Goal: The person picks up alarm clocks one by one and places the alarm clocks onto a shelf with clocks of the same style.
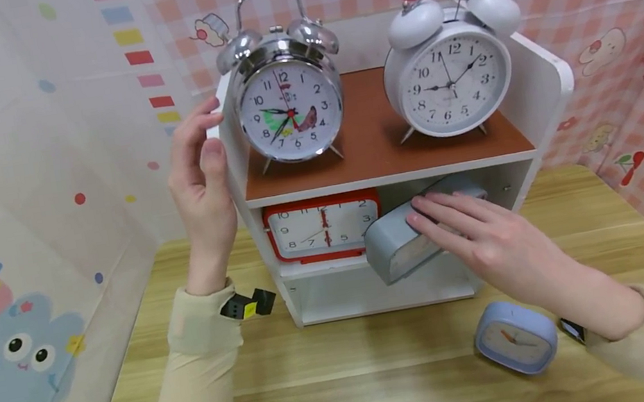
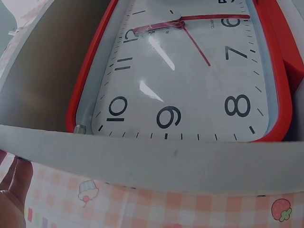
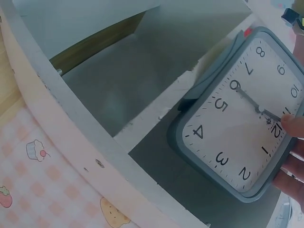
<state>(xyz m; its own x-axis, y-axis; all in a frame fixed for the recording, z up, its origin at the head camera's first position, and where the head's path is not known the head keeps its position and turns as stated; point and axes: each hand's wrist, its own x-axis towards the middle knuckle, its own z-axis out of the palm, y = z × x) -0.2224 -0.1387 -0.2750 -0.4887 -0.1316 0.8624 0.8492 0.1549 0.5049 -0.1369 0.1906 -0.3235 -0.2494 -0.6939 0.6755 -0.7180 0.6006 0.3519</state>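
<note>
My right hand (image 1: pixel 490 244) grips a grey-blue rectangular alarm clock (image 1: pixel 393 235) from above, thumb on its face and fingers along the top. In the right wrist view this clock (image 3: pixel 223 137) is tilted, partly inside the middle compartment. To its left, a red alarm clock (image 1: pixel 326 228) stands in the same compartment. My left hand (image 1: pixel 201 178) touches the upper left side panel of the white shelf (image 1: pixel 394 179), thumb and fingers around its edge.
On the brown top board stand a silver twin-bell clock (image 1: pixel 291 111) and a white twin-bell clock (image 1: pixel 451 78). A small blue-violet clock (image 1: pixel 516 337) lies on the wooden table (image 1: pixel 350 379), near my right wrist. Below the red clock is a lower compartment (image 1: pixel 343 294).
</note>
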